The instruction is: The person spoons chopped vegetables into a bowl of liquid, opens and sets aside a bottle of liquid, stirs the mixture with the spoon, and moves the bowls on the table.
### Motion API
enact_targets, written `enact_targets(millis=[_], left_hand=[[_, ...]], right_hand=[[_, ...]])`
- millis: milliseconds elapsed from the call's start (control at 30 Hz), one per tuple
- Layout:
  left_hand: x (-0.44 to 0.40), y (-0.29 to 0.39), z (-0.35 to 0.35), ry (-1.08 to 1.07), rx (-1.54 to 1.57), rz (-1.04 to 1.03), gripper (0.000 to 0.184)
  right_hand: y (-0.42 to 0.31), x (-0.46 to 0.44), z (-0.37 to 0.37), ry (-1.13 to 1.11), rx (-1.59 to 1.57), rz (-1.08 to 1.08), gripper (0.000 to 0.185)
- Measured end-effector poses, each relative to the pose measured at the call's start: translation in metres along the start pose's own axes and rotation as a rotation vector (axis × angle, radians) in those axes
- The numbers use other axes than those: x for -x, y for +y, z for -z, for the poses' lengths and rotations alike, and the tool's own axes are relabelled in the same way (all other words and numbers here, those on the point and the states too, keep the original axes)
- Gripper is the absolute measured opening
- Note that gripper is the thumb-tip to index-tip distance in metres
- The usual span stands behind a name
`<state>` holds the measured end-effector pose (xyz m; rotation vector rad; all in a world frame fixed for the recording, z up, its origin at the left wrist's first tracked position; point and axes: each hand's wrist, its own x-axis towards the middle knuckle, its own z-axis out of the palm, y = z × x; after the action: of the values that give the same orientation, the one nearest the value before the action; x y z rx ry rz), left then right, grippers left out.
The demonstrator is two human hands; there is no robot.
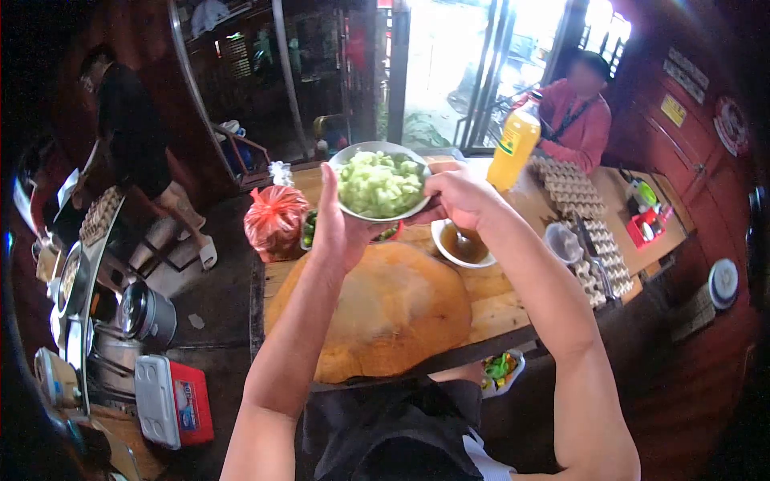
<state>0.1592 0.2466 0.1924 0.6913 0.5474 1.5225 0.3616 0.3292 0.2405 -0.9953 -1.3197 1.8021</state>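
Observation:
A bowl (350, 210) heaped with pale green chopped vegetable (380, 183) is held up over the far side of a large wooden chopping board (377, 313). My left hand (343, 228) supports its left side and underside, thumb up along the rim. On the right side, my right hand (459, 196) is closed round the rim. Below my right hand stands a white bowl of brown liquid (464, 244) with a spoon-like utensil in it. Partly hidden behind my left hand is a container with green and red contents (391, 233).
A knotted red plastic bag (274, 223) sits at the table's left. Further right are a bottle of yellow liquid (514, 148), stacked egg trays (569, 188) and a red basket (646, 228). One person (577, 112) is across the table; another (136, 120) stands left. A red cooler (172, 401) is on the floor.

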Motion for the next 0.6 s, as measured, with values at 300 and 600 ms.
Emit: enact_targets(millis=[300, 600], left_hand=[[0.003, -0.041, 0.008, 0.052, 0.03, -0.035, 0.092], [0.029, -0.042, 0.02, 0.041, 0.051, -0.024, 0.085]], right_hand=[[0.013, -0.008, 0.084, 0.106, 0.591, 0.232, 0.038], [0.086, -0.118, 0.143, -0.166, 1.56, 0.588, 0.021]])
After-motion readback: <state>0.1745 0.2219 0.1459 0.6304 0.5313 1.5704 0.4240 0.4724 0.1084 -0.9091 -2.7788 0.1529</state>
